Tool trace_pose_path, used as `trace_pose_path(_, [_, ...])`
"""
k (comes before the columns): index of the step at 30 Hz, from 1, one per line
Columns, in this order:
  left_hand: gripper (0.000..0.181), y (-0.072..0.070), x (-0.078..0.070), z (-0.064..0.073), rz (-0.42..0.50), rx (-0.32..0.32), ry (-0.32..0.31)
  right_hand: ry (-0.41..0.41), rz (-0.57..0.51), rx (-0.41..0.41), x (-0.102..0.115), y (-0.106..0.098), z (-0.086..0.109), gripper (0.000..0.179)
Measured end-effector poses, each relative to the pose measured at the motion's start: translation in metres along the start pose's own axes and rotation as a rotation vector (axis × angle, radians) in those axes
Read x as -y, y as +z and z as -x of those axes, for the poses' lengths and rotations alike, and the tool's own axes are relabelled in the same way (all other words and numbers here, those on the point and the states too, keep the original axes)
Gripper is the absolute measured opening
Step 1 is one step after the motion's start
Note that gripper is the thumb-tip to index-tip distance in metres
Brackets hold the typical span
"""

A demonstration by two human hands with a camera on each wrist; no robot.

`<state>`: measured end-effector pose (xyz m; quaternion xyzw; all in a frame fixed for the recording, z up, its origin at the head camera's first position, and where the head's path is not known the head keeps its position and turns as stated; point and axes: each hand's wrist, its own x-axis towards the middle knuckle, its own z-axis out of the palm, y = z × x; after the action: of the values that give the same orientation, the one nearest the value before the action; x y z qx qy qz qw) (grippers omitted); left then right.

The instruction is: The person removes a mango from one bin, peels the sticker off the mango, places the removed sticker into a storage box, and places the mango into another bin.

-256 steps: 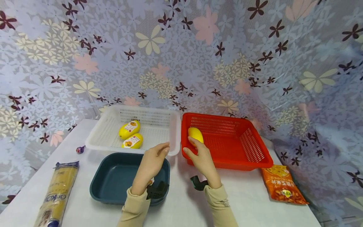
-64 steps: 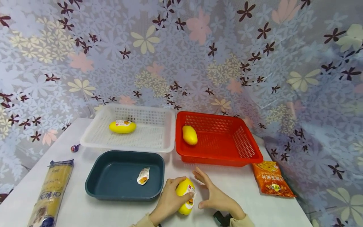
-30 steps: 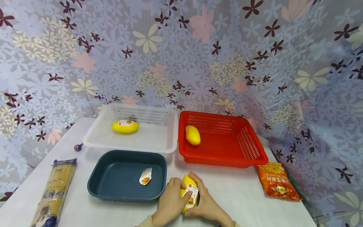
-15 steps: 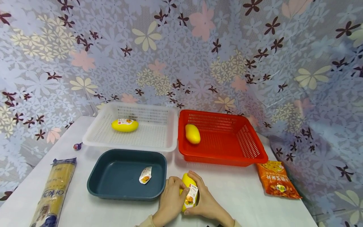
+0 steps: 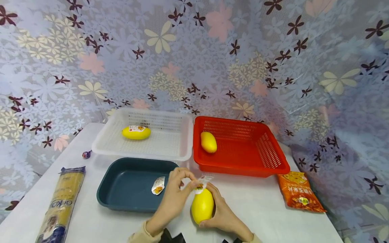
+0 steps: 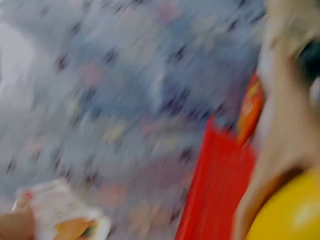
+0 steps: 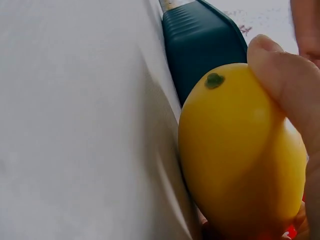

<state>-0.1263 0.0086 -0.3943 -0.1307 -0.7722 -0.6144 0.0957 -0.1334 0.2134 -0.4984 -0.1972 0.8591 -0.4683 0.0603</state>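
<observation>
My right hand point(image 5: 223, 212) grips a yellow mango point(image 5: 202, 206) on the white table, its fingers and thumb curled round the right side. A small green stem end shows on that mango in the right wrist view. Just above it, my left hand point(image 5: 174, 192) pinches a white printed sticker point(image 5: 203, 182), which looks lifted off the mango. The sticker also appears, blurred, in the left wrist view point(image 6: 70, 215). Another sticker point(image 5: 158, 185) lies in the dark teal tray point(image 5: 104, 189). One labelled mango point(image 5: 136, 132) sits in the white basket point(image 5: 100, 145), and an unlabelled mango point(image 5: 208, 142) in the red basket point(image 5: 237, 170).
At the left lie a pack of pasta point(image 5: 62, 202) and a small lollipop point(image 5: 86, 154). An orange snack bag point(image 5: 301, 192) rests by the table's right edge, beside the red basket. A flowered curtain point(image 5: 194, 57) hangs behind.
My left hand has peeled the sticker from the mango and raised it up and away. My right hand keeps its grip. Earlier, a second labelled mango left the white basket.
</observation>
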Motion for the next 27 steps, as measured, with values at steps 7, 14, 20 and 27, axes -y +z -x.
trace_pose_path(7, [0.017, -0.066, 0.021, -0.029, -0.023, -0.147, -0.208, 0.082, -0.066, 0.056, 0.001, -0.001, 0.000, 0.119])
trace_pose_path(14, [0.044, -0.104, 0.033, -0.042, -0.152, -0.094, -0.268, 0.114, -0.072, 0.046, 0.003, -0.002, -0.003, 0.118])
trace_pose_path(20, [0.015, -0.128, 0.052, -0.043, -0.450, 0.035, -0.361, 0.083, -0.050, 0.053, 0.003, -0.002, -0.003, 0.116])
trace_pose_path(27, [0.012, -0.136, 0.074, -0.044, -0.765, 0.082, -0.512, 0.081, -0.042, 0.061, 0.002, 0.000, -0.003, 0.116])
